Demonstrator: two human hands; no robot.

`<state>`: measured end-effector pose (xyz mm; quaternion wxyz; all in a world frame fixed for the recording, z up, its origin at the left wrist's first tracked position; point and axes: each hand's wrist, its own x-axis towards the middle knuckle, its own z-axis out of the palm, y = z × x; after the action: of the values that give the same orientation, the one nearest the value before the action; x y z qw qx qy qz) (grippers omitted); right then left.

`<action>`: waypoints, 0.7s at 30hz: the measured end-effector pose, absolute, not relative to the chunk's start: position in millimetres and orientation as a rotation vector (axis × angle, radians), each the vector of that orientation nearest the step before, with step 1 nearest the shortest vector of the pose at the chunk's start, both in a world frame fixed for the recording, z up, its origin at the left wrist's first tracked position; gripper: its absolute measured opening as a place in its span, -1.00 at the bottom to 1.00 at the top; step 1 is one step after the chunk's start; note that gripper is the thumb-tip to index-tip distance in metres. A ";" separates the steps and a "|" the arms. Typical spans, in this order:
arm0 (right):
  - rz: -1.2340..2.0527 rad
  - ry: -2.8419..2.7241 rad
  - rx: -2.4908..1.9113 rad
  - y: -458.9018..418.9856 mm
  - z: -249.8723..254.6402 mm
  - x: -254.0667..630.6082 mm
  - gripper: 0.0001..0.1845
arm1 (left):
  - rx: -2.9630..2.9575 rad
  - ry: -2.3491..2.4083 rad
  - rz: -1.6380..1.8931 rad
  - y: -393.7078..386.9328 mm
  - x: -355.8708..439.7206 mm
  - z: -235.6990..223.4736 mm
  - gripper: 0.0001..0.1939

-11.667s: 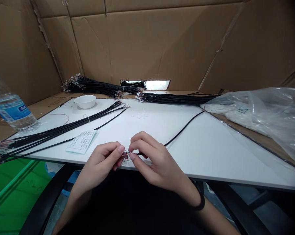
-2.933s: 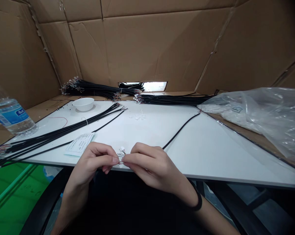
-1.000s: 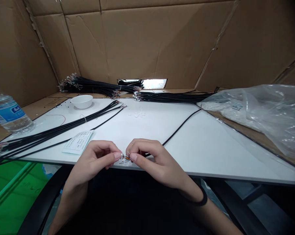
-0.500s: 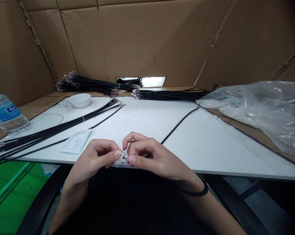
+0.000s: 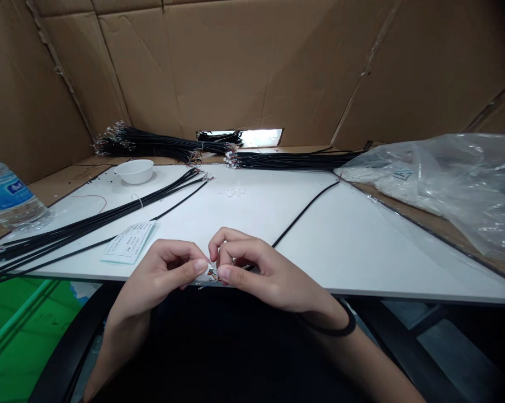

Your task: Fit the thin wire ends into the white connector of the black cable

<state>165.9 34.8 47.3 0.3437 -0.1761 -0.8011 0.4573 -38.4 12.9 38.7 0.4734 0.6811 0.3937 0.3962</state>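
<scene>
Over the table's front edge, my left hand [image 5: 168,268] pinches a small white connector [image 5: 209,269] between thumb and fingertips. Close beside it, my right hand [image 5: 252,268] is closed on the thin coloured wires [image 5: 214,273] at the end of a black cable [image 5: 305,212]. The wires meet the connector between my two thumbs; whether they are seated inside it I cannot tell. From behind my right hand the cable runs back and to the right across the white table [image 5: 361,246].
Left lie a bundle of black cables [image 5: 109,211], a printed label card [image 5: 128,244] and a water bottle [image 5: 11,196]. Farther back are a white bowl [image 5: 135,172], more cable bundles [image 5: 160,143] and scattered white connectors [image 5: 233,192]. A clear plastic bag [image 5: 440,179] sits right. Cardboard walls [image 5: 256,67] enclose the table.
Both hands keep nearly the same place and grip at the connector and wires. The whole view has shifted slightly.
</scene>
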 end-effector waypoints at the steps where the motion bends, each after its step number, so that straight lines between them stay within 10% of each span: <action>1: 1.183 -2.080 -0.456 34.7 47.2 165.8 -0.73 | 1.666 0.961 0.971 12.9 -38.4 38.5 -0.67; 21: 0.950 -2.145 -0.534 31.8 43.2 162.5 -0.74 | 1.707 1.025 1.022 9.0 -29.6 39.8 -0.74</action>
<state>162.5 31.8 43.2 0.3596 -0.2072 -0.8318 0.3685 -29.6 9.0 39.8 0.4366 0.6862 0.4121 0.4107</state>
